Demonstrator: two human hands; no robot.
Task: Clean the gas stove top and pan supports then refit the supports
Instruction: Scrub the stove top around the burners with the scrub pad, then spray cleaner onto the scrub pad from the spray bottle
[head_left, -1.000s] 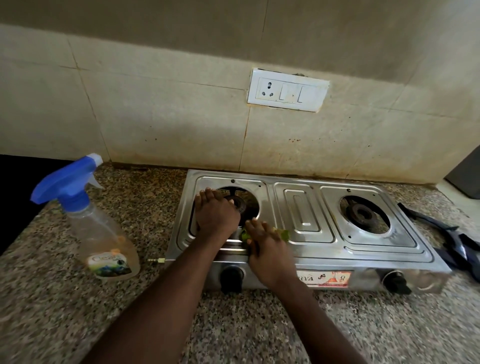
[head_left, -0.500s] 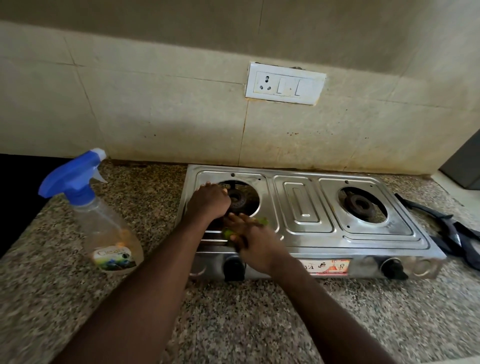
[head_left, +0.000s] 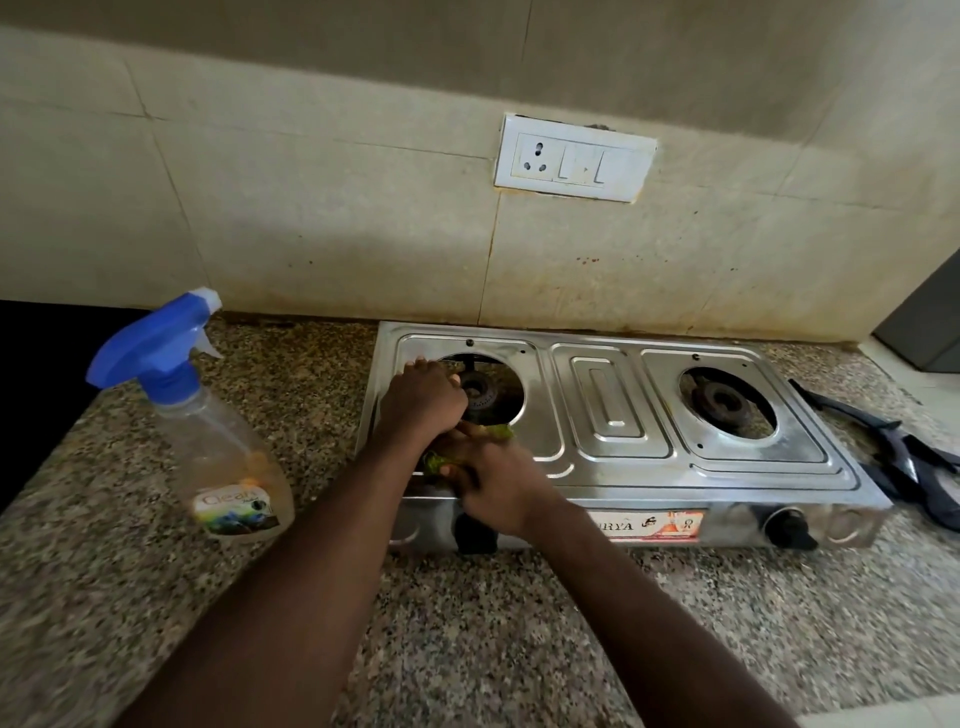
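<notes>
- Speckled granite counter (head_left: 130, 597) runs along a stained tiled wall, and the two-burner steel stove top (head_left: 613, 410) sits on it against that wall.
- Right hand (head_left: 498, 483): fingers curled tight round a green scrubber (head_left: 497, 431), pressing it onto the steel at the front edge of the left burner (head_left: 480, 392) recess. Only scraps of green show past the knuckles.
- Left hand (head_left: 423, 402): lies palm down on the stove top, just left of that burner. Its fingers reach toward the rim of the opening and hold nothing visible. It looks to be bracing the stove against the scrubbing.
- The two hands touch or nearly touch, with both forearms coming in from the near edge of the counter.
- Done so far: both pan supports (head_left: 904, 457) are off and lie together on the counter just right of the stove, so both burner openings are bare.
- Judged in hand: scrubbing the left section of the top.
- Judged left: the middle panel and the area round the right burner (head_left: 724, 400), where brown marks show, then cleaning the supports and refitting them.
- Spray bottle (head_left: 208, 431) stands upright on the counter, left of the stove and apart from it.
</notes>
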